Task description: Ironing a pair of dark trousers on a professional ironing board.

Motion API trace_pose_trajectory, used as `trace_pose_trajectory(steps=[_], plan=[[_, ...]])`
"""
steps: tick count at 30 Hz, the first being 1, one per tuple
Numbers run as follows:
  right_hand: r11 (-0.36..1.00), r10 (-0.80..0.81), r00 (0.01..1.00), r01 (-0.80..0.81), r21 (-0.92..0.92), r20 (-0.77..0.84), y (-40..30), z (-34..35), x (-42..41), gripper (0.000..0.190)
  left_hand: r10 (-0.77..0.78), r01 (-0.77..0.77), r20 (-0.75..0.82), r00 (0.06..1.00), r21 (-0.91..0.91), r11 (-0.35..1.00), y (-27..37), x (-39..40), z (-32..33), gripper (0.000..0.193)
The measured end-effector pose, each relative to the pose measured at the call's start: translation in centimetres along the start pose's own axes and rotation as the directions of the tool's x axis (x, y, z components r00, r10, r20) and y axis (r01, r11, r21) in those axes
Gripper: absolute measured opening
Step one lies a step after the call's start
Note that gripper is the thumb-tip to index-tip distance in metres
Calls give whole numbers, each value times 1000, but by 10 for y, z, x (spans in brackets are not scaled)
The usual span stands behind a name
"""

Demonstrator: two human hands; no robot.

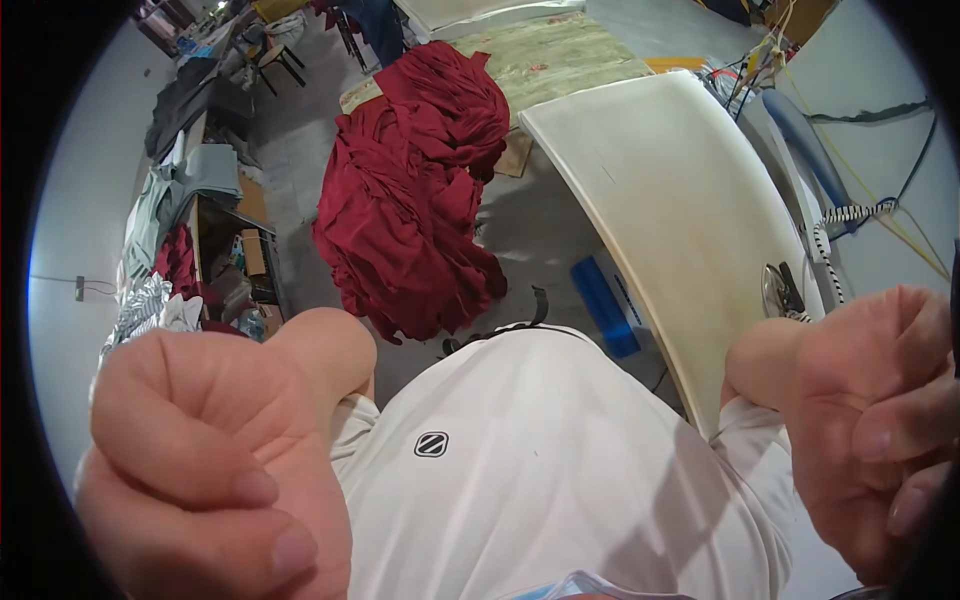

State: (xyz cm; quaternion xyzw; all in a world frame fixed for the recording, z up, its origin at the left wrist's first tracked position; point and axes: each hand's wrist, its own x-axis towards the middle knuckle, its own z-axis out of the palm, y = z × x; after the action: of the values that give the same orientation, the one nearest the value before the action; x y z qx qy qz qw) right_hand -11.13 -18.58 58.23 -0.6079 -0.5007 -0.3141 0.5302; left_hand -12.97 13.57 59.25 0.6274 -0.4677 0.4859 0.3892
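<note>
My left hand (217,465) is raised close to the camera at the lower left, its visible fingers curled; nothing shows in it. My right hand (877,427) is likewise raised at the right edge with bent fingers, partly cut off by the picture's dark rim, so whether it holds anything is unclear. Both are in front of my white shirt (547,465). A big heap of dark red fabric (412,195) lies beyond my body, left of a long pale padded ironing table (675,195). An iron (780,291) rests at that table's right edge, just beyond my right wrist.
Shelving (201,232) with folded cloth, garments and boxes runs along the left wall. A surface with patterned cloth (555,60) stands behind the red heap. A blue object (604,306) lies below the pale table. A stool (279,58) stands far back; striped cord and hoses hang right.
</note>
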Motion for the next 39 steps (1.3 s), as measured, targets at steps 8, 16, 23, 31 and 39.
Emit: trace_pose_trajectory(steps=[8,16,23,31,39], plan=[[987,-161,985,162,12,-63,7,12,7,37,-94,84,-40,995,-207,975,-10,4,22,27],[999,1,988,-8,-48,-151,34,32,-9,32,-84,71,-8,996,-448,891,-44,-26,29,30],[994,-107,982,108,-1,-156,20,39,4,27,-32,22,-9,999,-538,843,-23,-4,21,29],[1000,19,979,-21,-5,-204,17,41,5,28,-40,37,-4,999,-288,957,-7,10,23,33],[999,46,969,-47,4,-244,8,40,5,29,-31,28,-46,998,-71,997,4,5,15,29]])
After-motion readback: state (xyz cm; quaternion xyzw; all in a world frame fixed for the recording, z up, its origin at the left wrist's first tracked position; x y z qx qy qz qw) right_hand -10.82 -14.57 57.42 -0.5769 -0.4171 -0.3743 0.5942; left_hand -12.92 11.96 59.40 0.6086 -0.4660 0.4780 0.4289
